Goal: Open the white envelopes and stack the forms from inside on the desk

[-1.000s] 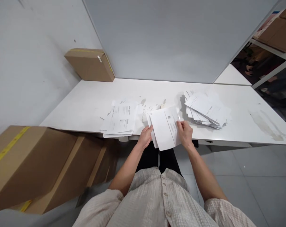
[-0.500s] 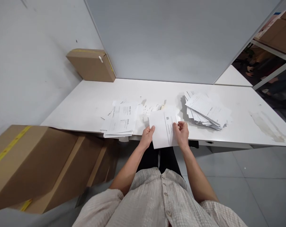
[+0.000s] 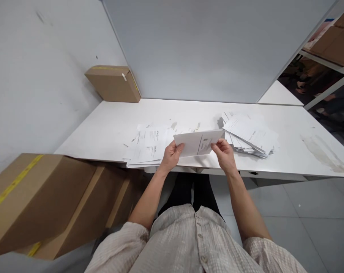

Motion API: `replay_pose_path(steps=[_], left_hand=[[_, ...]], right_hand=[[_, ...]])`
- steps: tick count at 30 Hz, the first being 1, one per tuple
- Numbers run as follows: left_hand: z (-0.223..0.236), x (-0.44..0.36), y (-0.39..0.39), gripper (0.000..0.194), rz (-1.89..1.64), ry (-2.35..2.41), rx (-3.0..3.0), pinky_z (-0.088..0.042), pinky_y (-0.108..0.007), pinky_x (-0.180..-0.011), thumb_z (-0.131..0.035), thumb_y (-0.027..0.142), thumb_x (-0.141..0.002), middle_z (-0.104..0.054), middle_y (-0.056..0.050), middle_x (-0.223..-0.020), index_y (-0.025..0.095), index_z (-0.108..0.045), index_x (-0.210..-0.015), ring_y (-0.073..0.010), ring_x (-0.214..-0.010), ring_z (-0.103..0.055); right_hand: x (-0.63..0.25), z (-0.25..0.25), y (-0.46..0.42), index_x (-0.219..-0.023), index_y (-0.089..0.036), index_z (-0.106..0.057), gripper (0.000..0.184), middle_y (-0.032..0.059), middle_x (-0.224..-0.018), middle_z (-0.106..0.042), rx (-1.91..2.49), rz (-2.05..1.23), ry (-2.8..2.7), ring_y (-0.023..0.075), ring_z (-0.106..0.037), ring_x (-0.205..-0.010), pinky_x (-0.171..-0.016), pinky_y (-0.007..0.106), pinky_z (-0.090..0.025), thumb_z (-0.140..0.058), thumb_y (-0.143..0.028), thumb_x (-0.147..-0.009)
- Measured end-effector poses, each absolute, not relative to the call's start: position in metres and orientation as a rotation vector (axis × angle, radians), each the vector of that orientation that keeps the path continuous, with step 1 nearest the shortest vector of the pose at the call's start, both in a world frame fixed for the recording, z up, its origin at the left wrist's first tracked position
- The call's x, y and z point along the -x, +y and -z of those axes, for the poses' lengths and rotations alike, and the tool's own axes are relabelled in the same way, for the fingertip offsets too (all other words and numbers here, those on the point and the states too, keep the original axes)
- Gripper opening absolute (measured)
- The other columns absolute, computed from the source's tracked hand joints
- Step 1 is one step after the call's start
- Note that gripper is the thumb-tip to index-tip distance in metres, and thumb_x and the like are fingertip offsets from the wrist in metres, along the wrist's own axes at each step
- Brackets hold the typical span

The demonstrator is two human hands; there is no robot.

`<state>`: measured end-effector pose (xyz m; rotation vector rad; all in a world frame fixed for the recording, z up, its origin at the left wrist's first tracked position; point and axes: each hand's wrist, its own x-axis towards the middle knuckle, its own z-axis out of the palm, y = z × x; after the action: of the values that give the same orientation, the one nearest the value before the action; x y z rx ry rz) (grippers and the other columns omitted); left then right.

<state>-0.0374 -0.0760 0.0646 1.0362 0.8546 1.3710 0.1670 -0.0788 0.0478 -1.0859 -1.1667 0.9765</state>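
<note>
Between my two hands is a white printed sheet of paper point(image 3: 193, 143), tilted up above the table's front edge; whether it is one sheet or several I cannot tell. My left hand point(image 3: 172, 154) pinches its left side, thumb on top. At the right side, near the printed text, my right hand point(image 3: 223, 152) grips it between thumb and fingers. A stack of printed papers point(image 3: 147, 146) lies to the left of my left hand. Beyond my right hand sits a messier pile of papers point(image 3: 248, 132), fanned out unevenly.
The white table point(image 3: 288, 140) runs against a grey panel point(image 3: 200, 49). A cardboard box point(image 3: 115, 85) stands at its back left corner. Larger cardboard boxes point(image 3: 38, 197) with yellow tape fill the floor on the left. Shelving with boxes point(image 3: 334, 43) is at far right.
Both hands have moved apart slightly, and the paper has turned and tilted from lying nearly flat to a raised, wider position. The stacks on the table have stayed put.
</note>
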Motion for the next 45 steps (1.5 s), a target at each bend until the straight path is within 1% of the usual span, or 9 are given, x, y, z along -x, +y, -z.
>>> replay_pose_path(steps=[6,13,18,21,25,28,33,40,45], left_hand=[[-0.052,0.037,-0.073,0.038,-1.358,0.852,-1.111,-0.041,-0.033,-0.098,-0.071,0.038,-0.071,-0.069,-0.007,-0.105,0.018,-0.069,-0.103,-0.0253,-0.112,-0.056],[-0.042,0.039,-0.068,0.033,-1.335,0.897,-1.319,-0.044,-0.028,-0.090,-0.058,0.042,-0.082,-0.070,-0.004,-0.101,0.019,-0.067,-0.104,-0.0199,-0.099,-0.060],[-0.040,0.045,-0.068,0.027,-1.261,0.930,-1.272,-0.047,-0.027,-0.076,-0.067,0.039,-0.075,-0.071,-0.003,-0.086,0.018,-0.069,-0.091,-0.0175,-0.082,-0.062],[-0.030,0.043,-0.074,0.024,-1.215,0.924,-1.182,-0.048,-0.028,-0.075,-0.072,0.034,-0.071,-0.071,-0.004,-0.079,0.016,-0.070,-0.085,-0.0170,-0.076,-0.064],[-0.007,0.019,-0.092,0.033,-1.301,0.810,-0.885,-0.049,-0.034,-0.082,-0.076,0.035,-0.066,-0.072,-0.004,-0.082,0.019,-0.068,-0.094,-0.0180,-0.079,-0.066],[0.002,-0.002,-0.102,0.041,-1.331,0.739,-0.848,-0.046,-0.037,-0.092,-0.074,0.037,-0.069,-0.071,-0.006,-0.101,0.019,-0.066,-0.104,-0.0201,-0.095,-0.064],[-0.010,0.006,-0.091,0.037,-1.379,0.994,-1.066,-0.045,-0.038,-0.095,-0.067,0.044,-0.073,-0.072,-0.008,-0.098,0.013,-0.071,-0.093,-0.0238,-0.100,-0.063],[-0.003,0.045,-0.064,0.040,-1.200,1.089,-1.328,-0.050,-0.038,-0.085,-0.065,0.049,-0.073,-0.072,-0.007,-0.094,0.014,-0.071,-0.092,-0.0266,-0.096,-0.064],[0.007,0.047,-0.059,0.044,-1.034,1.093,-1.417,-0.046,-0.040,-0.091,-0.061,0.049,-0.077,-0.070,-0.009,-0.104,0.013,-0.068,-0.101,-0.0270,-0.103,-0.061]], right_hand=[[-0.163,-0.040,-0.080,-0.085,-0.025,-0.055,0.020,0.0013,-0.085,-0.065,1.072,-1.022,-1.175,0.0182,-0.061,-0.085,-0.083,0.037,-0.048,-0.062,-0.042,-0.077],[-0.161,-0.039,-0.079,-0.090,-0.025,-0.060,0.021,0.0019,-0.090,-0.068,1.034,-1.076,-1.132,0.0190,-0.062,-0.089,-0.084,0.036,-0.048,-0.066,-0.037,-0.074],[-0.165,-0.035,-0.077,-0.085,-0.024,-0.065,0.016,-0.0017,-0.081,-0.068,0.993,-1.023,-0.887,0.0159,-0.063,-0.086,-0.087,0.034,-0.047,-0.070,-0.029,-0.071],[-0.167,-0.034,-0.077,-0.087,-0.027,-0.063,0.020,-0.0033,-0.088,-0.069,0.894,-1.022,-0.661,0.0142,-0.062,-0.094,-0.090,0.033,-0.047,-0.071,-0.027,-0.069],[-0.155,-0.030,-0.086,-0.092,-0.029,-0.061,0.024,-0.0034,-0.100,-0.068,0.794,-1.066,-0.469,0.0138,-0.061,-0.101,-0.094,0.036,-0.046,-0.071,-0.028,-0.070],[-0.140,-0.023,-0.099,-0.095,-0.030,-0.061,0.026,-0.0030,-0.104,-0.068,0.754,-1.124,-0.418,0.0138,-0.060,-0.103,-0.096,0.036,-0.045,-0.071,-0.031,-0.071],[-0.154,-0.017,-0.114,-0.092,-0.032,-0.061,0.029,-0.0064,-0.094,-0.068,0.783,-1.240,-0.381,0.0120,-0.062,-0.093,-0.090,0.036,-0.047,-0.075,-0.031,-0.067],[-0.216,-0.017,-0.111,-0.101,-0.026,-0.062,0.038,0.0016,-0.098,-0.069,1.114,-1.001,-0.943,0.0184,-0.061,-0.097,-0.085,0.035,-0.046,-0.076,-0.030,-0.065],[-0.221,-0.010,-0.110,-0.087,-0.019,-0.070,0.028,0.0045,-0.088,-0.071,1.417,-1.058,-1.177,0.0233,-0.063,-0.086,-0.075,0.035,-0.047,-0.072,-0.040,-0.068]])
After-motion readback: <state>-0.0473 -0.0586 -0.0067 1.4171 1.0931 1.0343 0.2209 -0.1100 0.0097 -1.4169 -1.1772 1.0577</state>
